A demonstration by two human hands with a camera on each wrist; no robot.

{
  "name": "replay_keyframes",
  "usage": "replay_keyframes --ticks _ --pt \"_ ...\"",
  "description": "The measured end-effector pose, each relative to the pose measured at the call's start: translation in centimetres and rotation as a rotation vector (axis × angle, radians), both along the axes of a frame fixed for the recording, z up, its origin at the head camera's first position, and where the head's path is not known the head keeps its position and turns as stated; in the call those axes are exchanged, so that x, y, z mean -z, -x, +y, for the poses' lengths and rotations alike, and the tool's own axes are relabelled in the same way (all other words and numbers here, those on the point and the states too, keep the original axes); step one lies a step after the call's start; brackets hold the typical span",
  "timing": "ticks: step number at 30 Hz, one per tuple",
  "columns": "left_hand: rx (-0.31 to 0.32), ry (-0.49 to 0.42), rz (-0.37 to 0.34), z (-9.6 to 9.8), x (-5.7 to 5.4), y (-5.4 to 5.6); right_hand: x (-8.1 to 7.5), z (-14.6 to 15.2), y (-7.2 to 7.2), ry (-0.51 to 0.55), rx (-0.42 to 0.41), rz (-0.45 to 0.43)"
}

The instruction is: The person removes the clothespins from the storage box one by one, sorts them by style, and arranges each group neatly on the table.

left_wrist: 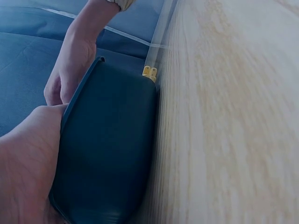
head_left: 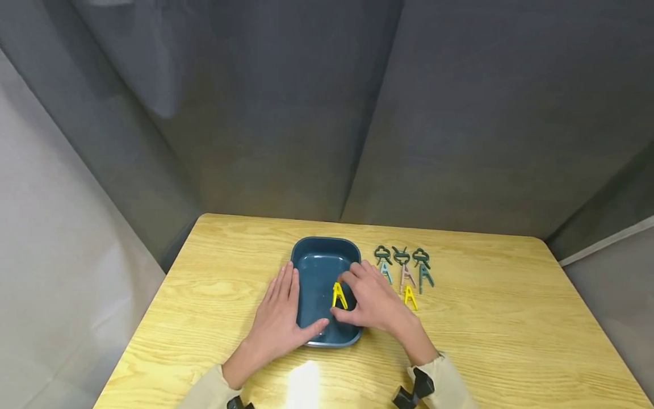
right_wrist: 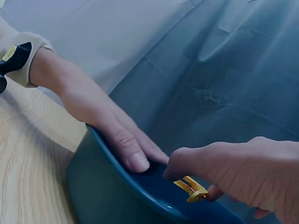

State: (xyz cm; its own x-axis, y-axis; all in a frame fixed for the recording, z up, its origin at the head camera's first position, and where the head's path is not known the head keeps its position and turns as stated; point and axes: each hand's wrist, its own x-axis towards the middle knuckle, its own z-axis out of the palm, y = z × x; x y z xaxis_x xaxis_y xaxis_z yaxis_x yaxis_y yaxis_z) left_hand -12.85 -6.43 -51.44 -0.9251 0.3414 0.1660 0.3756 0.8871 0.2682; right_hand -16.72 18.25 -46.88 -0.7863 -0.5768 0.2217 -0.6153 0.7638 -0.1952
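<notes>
A dark blue rectangular basin point(head_left: 313, 284) stands on the wooden table. My left hand point(head_left: 278, 321) rests along its left side with fingers straight, the thumb reaching over the near rim. Over the inside of the basin, my right hand point(head_left: 375, 298) pinches a yellow clothespin point(head_left: 339, 296) between thumb and index finger. The right wrist view shows this clothespin point(right_wrist: 190, 188) just inside the rim, near the left thumb point(right_wrist: 138, 161). A second yellow clothespin point(head_left: 410, 297) lies on the table, right of the right hand.
Right of the basin lie a light blue clothespin point(head_left: 385, 271), a pink clothespin point(head_left: 406, 276) and a green clothespin point(head_left: 424, 277). Dark green shaped pieces point(head_left: 401, 257) lie in a row at their far ends. Grey curtains point(head_left: 286, 142) hang behind the table point(head_left: 485, 318).
</notes>
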Motion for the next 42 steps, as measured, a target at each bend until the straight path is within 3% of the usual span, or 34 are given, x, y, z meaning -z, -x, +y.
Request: replay_keyframes --ticks 21,27,42 --pt "-0.028 -0.029 0.010 -1.0 -0.1 0.2 -0.6 6.1 -1.1 0.104 0.060 -0.013" --pt "-0.020 -0.037 0.023 -0.9 -0.2 0.2 -0.2 8.2 -1.2 0.117 0.122 -0.118" --pt "-0.025 -0.032 0.045 -1.0 0.0 0.0 1.3 13.1 -0.3 0.098 0.210 -0.112"
